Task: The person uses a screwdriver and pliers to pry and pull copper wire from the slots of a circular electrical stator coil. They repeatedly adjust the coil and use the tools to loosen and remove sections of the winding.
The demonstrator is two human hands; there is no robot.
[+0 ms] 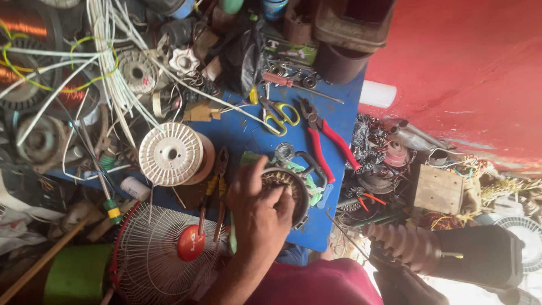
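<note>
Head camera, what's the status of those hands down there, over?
One hand gripping round motor stator on blue table; which hand, unclear. Other hand unseen. Red-handled pliers, yellow scissors, white wire spool close by.

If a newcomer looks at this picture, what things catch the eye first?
First, the hand at bottom centre, fingers pressed into a round motor stator on the blue table. Left of it stands a big white wire spool; red-handled pliers lie to the right, near the red wall.
</note>
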